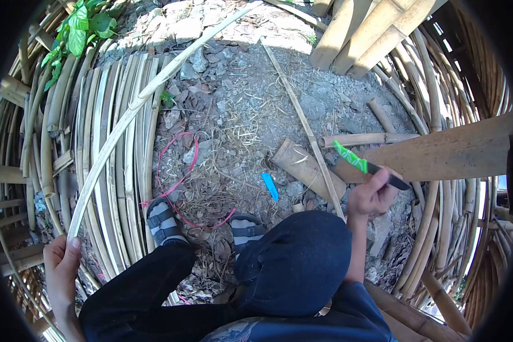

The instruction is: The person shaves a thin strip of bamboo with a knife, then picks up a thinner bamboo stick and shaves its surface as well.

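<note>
At the lower left, my left hand (61, 259) is closed around the near end of a long pale bamboo strip (137, 105), thumb on top. That strip slants up and away to the top middle of the view. Off to the right, my right hand (375, 196) is raised with its fingers closed on a knife (353, 158). One end of the knife is bright green with a white pattern. Its dark flat part passes through my fingers and sticks out on the right. A second thin bamboo strip (296, 105) runs across the ground to my bent knee.
Split bamboo strips (117, 159) lie stacked on the left. A blue plastic piece (270, 186), a pink cord loop (195, 151) and a short bamboo section (308, 169) lie on stony ground. A thick bamboo pole (450, 151) juts in from the right, and bamboo culms (376, 34) stand behind.
</note>
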Demonstrator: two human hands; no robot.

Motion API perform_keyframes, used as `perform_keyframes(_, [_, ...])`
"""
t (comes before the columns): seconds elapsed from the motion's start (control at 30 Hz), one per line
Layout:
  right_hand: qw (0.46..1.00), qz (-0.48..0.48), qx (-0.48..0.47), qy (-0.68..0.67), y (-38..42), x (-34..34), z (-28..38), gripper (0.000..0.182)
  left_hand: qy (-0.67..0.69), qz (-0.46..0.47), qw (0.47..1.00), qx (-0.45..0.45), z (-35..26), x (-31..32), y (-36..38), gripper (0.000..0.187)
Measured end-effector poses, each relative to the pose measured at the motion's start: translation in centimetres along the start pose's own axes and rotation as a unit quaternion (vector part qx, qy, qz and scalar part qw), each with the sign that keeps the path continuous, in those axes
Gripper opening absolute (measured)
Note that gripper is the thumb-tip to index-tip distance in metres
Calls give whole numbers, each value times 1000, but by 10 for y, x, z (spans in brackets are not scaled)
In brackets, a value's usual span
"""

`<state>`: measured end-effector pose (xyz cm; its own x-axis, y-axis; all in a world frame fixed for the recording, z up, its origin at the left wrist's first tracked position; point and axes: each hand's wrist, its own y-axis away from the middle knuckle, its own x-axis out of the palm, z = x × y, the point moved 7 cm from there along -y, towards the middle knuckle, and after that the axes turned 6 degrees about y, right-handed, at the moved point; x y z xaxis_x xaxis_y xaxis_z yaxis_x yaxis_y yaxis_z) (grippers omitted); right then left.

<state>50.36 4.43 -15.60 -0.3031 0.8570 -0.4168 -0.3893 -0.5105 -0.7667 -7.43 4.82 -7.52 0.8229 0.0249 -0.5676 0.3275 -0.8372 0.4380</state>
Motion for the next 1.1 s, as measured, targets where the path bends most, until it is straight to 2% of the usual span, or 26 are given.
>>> perform_keyframes(0.03, [996, 37, -46, 66, 32, 17, -14, 14, 6, -52, 998, 25, -2, -5, 2, 32])
perform_keyframes(0.07, [990, 70, -32, 118, 71, 32, -45, 14, 8, -49, 998, 31, -4, -10, 2, 32])
perform_keyframes(0.1, [981, 95, -19, 168, 74, 45, -43, 14, -17, 17, 999, 21, -7, -9, -2, 32])
perform_keyframes(0.13, [993, 34, 5, 114, 63, 39, -49, 15, -39, 77, 996, 14, -8, -3, -6, 33])
perform_keyframes(0.17, [998, -11, 32, 59, 59, 27, -57, 15, -34, 73, 997, 10, -3, -1, -5, 33])
perform_keyframes(0.2, [997, 3, 40, 65, 67, 19, -59, 15, -19, 41, 999, 7, 3, -5, -2, 33])
perform_keyframes(0.23, [989, 22, 142, -24, 72, 14, -73, 15, -5, 15, 1000, 16, -1, -7, -2, 34])
perform_keyframes(0.27, [965, 26, 231, -119, 66, 19, -88, 14, -12, 21, 1000, -19, -6, -5, 2, 35])
perform_keyframes(0.3, [925, 31, 310, -217, 60, 27, -98, 13, -9, 27, 1000, -10, -6, -2, 0, 35])
perform_keyframes(0.37, [916, 41, 327, -227, 51, 30, -92, 13, -9, -1, 1000, 8, 0, -8, -2, 35])
perform_keyframes(0.43, [913, 102, 336, -208, 52, 35, -93, 14, -15, 9, 1000, -2, -8, -6, 1, 35])
perform_keyframes(0.47, [935, 108, 288, -174, 49, 34, -95, 14, -14, 23, 1000, -14, -9, -5, 3, 36])
perform_keyframes(0.5, [935, 110, 289, -176, 47, 35, -91, 14, -12, 37, 999, -24, -10, -4, 4, 37])
perform_keyframes(0.57, [986, 117, 100, -69, 20, 28, -55, 14, -8, 28, 999, -18, -4, -6, 2, 37])
perform_keyframes(0.6, [985, 119, 103, -70, 12, 25, -51, 14, -7, 21, 1000, -13, -1, -7, 1, 37])
perform_keyframes(0.67, [990, 140, 0, 10, -9, 12, -28, 14, -9, 7, 1000, -13, -1, -5, 2, 37])
perform_keyframes(0.73, [996, 73, -56, 10, -33, -12, -1, 15, -3, -9, 1000, -13, 1, -7, 1, 37])
perform_keyframes(0.77, [996, 75, -52, 10, -39, -18, 8, 15, -7, -9, 1000, -15, 1, -8, 0, 37])
perform_keyframes(0.83, [995, -84, 1, -54, -38, -54, 20, 16, -9, 24, 999, -25, -1, -3, -2, 37])
perform_keyframes(0.87, [981, -113, 63, -144, -21, -56, 11, 17, -9, 25, 999, -23, -1, 0, -2, 37])
perform_keyframes(0.93, [991, -35, -80, 99, 26, -24, -13, 14, -6, -24, 999, 21, -3, -2, 0, 34])
perform_keyframes(0.97, [992, 65, -48, 94, 65, 7, -46, 12, -5, -22, 1000, 22, -3, -5, 1, 34])
perform_keyframes(1.0, [983, 157, -18, 89, 89, 33, -68, 10, -20, 22, 999, 22, -5, -2, -1, 33])
perform_keyframes(1.03, [985, 144, -22, 89, 81, 34, -62, 10, -34, 61, 997, 27, -10, 2, -5, 33])
perform_keyframes(1.1, [997, 30, 12, 67, 75, 10, -55, 7, -32, 51, 998, 22, -8, 5, 1, 33])
